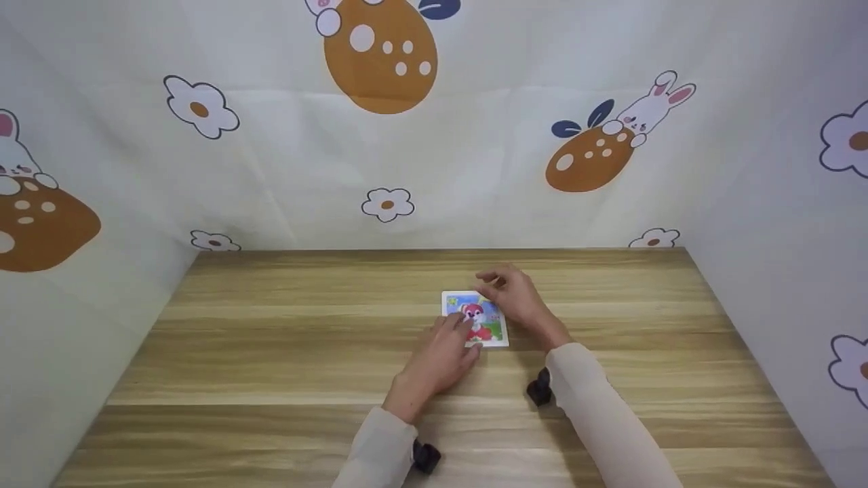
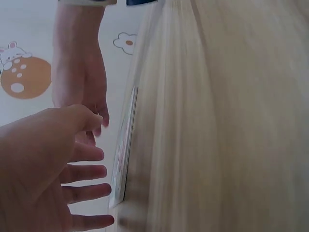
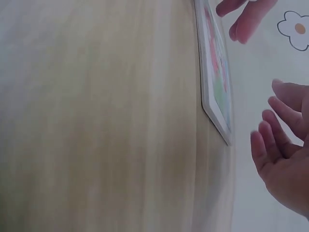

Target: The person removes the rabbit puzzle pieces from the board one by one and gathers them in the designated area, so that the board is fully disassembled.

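A flat square board (image 1: pixel 498 331) with a white border and a bright cartoon animal picture lies face up on the wooden table. My left hand (image 1: pixel 441 352) is over its near left part, hiding some of the picture. In the left wrist view this hand's fingers (image 2: pixel 87 194) are straight and spread beside the board's edge (image 2: pixel 126 145). Over the far right corner is my right hand (image 1: pixel 519 298), its fingers loosely bent. From the right wrist, the same hand (image 3: pixel 289 159) shows nothing in its grasp, apart from the board's surface (image 3: pixel 219 92).
The wood-grain table (image 1: pixel 271 352) reaches back to a pale cloth wall (image 1: pixel 475 156) printed with rabbits, flowers and brown egg shapes. More cloth closes in the left and right sides. A small black device (image 1: pixel 540 388) sits at the right wrist, another (image 1: pixel 426 457) at the left.
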A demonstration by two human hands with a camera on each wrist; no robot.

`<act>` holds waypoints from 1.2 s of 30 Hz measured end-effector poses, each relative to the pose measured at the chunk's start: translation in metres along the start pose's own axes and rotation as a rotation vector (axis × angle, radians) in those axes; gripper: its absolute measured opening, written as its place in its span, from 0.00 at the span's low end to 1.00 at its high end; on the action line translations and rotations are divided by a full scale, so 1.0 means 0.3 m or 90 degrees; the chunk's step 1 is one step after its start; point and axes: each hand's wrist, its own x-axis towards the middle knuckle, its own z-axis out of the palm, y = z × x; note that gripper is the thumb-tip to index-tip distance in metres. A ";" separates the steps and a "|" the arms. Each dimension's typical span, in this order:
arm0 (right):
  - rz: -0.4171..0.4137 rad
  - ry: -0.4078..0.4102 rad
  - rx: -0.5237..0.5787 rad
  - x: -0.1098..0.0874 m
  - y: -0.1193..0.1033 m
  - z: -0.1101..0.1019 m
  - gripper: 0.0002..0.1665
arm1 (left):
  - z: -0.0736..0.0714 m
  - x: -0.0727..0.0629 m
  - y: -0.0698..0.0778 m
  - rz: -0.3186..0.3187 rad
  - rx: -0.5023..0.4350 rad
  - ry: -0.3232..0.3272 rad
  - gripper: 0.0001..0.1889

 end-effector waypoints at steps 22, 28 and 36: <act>0.043 -0.163 0.022 0.041 0.008 0.022 0.19 | 0.054 0.012 0.025 -0.029 0.071 -0.019 0.29; 0.073 -0.148 0.025 0.044 0.010 0.018 0.20 | 0.049 0.021 0.030 -0.027 0.060 -0.017 0.29; 0.026 -0.148 -0.004 0.049 0.002 0.032 0.19 | 0.056 0.021 0.025 -0.031 0.084 0.001 0.29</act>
